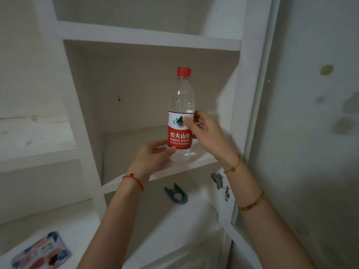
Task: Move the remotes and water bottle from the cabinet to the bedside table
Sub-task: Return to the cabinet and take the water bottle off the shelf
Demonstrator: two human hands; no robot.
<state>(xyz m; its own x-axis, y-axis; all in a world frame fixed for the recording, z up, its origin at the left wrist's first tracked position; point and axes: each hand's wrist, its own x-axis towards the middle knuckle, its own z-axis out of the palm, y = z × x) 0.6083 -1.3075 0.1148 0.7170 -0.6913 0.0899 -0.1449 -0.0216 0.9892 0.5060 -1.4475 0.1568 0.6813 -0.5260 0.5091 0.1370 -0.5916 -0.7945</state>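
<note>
Item: bottle (181,115), red cap, upright on the cabinet (124,38) middle shelf, near its front edge. We grasp it with both hands: left hand (153,159) curled around the base, right hand (206,133) gripping the label, thumb across it. Shelf below: blue clip (176,194). Lower left: patterned pack (41,251).

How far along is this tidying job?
No remotes show on the cabinet shelf, so they may already be moved, though the picture cannot confirm that. In hand now: the water bottle stands upright on the shelf, with the left hand at its base and the right hand gripping its label. Left to do: carry it to the bedside table, out of view.
</note>
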